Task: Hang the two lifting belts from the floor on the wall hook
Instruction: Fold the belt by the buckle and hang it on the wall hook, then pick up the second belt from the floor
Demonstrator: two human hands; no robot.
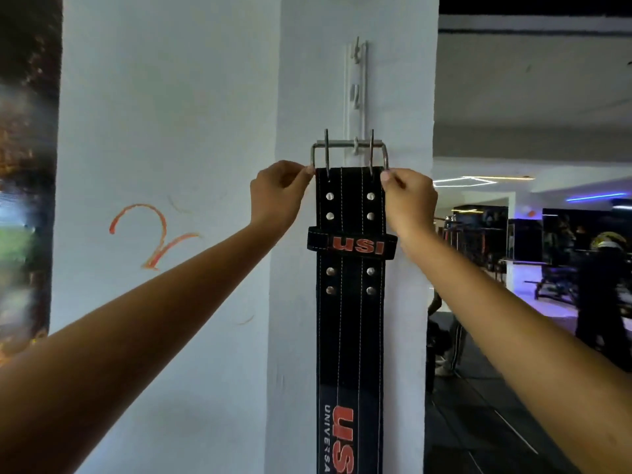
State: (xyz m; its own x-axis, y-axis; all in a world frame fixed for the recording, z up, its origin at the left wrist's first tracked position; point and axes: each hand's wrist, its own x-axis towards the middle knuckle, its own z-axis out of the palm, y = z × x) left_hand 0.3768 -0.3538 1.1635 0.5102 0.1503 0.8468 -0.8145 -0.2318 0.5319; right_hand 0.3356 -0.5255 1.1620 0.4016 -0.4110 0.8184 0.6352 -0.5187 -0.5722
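Now one belt (350, 302) on hook (356, 148); two hands (278, 195) (408, 200) — fingers pinched on buckle (349, 145) sides.

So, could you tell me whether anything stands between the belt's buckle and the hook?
Nothing visible does. The buckle already sits over the lowest hook of the white rack, the belt hanging straight below. The left hand and right hand pinch the buckle's two lower corners, clear of the hook.

Dim, bluish light on the wall (171, 131); left edge smeared with blur; neon strips (595, 197) glow in the dark background
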